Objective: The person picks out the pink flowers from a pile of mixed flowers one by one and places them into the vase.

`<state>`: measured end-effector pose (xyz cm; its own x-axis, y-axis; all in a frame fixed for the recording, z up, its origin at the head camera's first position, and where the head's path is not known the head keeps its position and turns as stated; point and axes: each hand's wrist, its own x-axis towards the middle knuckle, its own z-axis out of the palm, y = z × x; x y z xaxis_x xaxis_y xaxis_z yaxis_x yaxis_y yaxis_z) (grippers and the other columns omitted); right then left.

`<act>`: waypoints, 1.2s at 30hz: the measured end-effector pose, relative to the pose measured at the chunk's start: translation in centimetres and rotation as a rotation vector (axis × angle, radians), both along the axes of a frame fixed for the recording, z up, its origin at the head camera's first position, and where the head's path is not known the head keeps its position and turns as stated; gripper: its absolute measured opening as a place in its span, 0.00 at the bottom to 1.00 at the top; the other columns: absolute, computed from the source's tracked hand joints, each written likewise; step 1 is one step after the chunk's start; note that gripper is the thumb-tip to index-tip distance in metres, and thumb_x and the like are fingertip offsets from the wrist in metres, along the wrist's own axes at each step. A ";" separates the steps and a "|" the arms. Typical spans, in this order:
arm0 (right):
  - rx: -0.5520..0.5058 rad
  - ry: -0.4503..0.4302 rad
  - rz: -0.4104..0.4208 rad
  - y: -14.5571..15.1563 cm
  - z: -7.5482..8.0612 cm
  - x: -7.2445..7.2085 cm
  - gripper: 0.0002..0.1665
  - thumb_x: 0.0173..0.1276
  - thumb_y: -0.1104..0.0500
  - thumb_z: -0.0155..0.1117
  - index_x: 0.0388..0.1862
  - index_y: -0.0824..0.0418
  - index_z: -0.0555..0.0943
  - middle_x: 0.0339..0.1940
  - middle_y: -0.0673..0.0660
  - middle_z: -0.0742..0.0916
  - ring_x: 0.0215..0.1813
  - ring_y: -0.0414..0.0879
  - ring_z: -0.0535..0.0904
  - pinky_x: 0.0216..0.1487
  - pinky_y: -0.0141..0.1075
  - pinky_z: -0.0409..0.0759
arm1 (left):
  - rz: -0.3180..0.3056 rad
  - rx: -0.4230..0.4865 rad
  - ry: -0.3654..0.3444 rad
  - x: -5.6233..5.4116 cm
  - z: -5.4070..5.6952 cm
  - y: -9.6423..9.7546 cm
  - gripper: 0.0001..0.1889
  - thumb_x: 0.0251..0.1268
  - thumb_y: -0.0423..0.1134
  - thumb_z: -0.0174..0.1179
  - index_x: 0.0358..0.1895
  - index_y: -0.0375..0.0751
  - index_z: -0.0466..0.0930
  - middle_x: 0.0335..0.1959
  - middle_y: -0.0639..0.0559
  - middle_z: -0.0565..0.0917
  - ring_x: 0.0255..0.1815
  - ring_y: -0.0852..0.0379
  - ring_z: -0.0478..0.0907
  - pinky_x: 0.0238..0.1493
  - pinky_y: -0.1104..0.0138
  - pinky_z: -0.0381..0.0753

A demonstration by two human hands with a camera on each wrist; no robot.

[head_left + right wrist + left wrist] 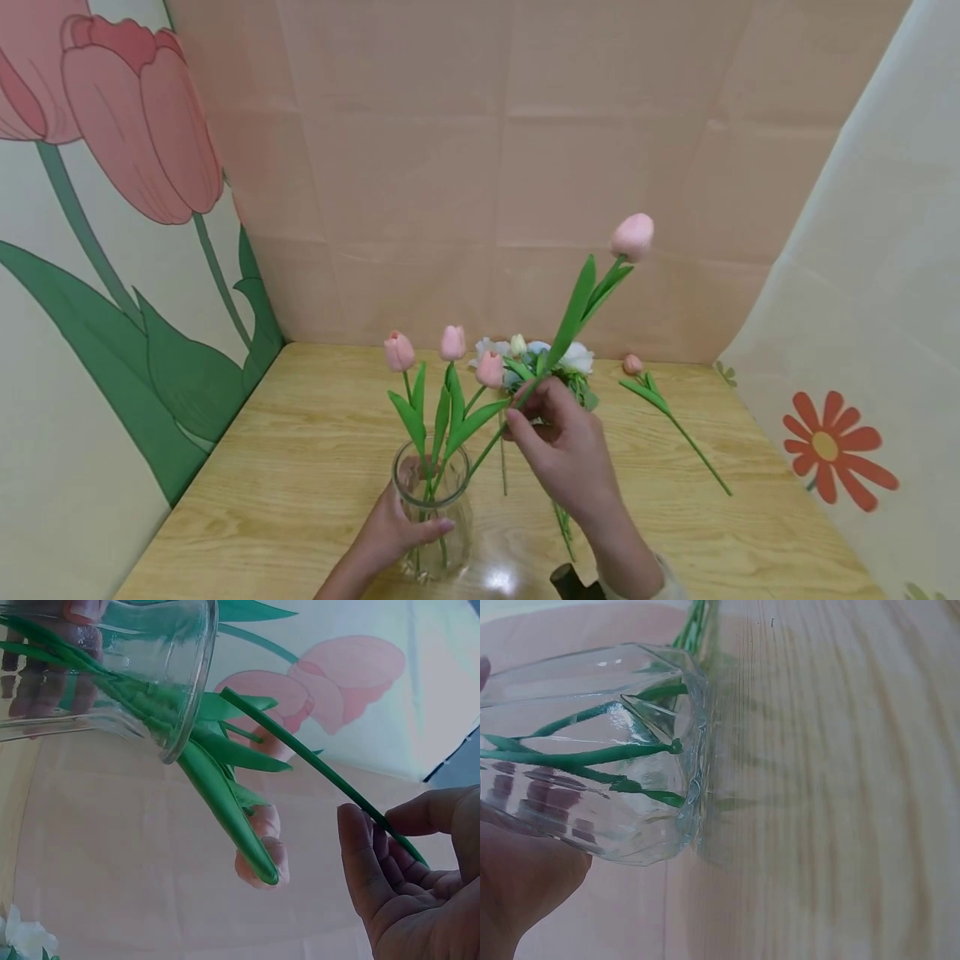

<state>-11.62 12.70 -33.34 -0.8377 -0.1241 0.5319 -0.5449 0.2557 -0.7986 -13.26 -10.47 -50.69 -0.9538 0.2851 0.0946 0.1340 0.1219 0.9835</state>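
Note:
My left hand (pixel 390 529) grips a clear glass vase (pixel 459 546) round its side, fingers behind the glass and thumb across the front. Three pink tulips (pixel 452 342) with green leaves stand in the vase, their crossed stems (pixel 585 756) visible through the wall in the left wrist view. Between thumb and fingers, my right hand (pixel 573 454) pinches the green stem of another pink tulip (pixel 632 237), bloom tilted up to the right. The cut end of that stem (pixel 289 740) points toward the vase mouth, just outside the rim (pixel 196 690) in the right wrist view.
Behind the right hand lies a bunch of white flowers (pixel 576 358) with greenery. Farther right, a single tulip (pixel 686 433) lies on the wooden table (pixel 300 467). A dark object (pixel 573 583) pokes in at the bottom edge. Printed floral panels and a pink backdrop (pixel 405 183) enclose the table.

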 end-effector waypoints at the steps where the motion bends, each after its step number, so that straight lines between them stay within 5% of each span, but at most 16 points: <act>1: 0.001 -0.001 0.002 -0.1 0.0 0.0 0.09 0.68 0.73 0.64 0.42 0.64 0.75 0.35 0.61 0.84 0.35 0.46 0.86 0.37 0.38 0.89 | -0.001 0.001 -0.002 0.0 0.0 0.0 0.45 0.52 0.41 0.78 0.73 0.47 0.62 0.71 0.40 0.71 0.72 0.33 0.65 0.69 0.31 0.59; 36: 0.165 -0.003 -0.024 -2.0 -2.1 0.0 0.11 0.66 0.71 0.66 0.42 0.58 0.77 0.33 0.48 0.85 0.37 0.40 0.85 0.39 0.31 0.87 | -0.025 0.076 -0.012 -0.3 0.0 0.1 0.44 0.53 0.37 0.76 0.72 0.47 0.62 0.70 0.42 0.72 0.70 0.37 0.69 0.70 0.40 0.66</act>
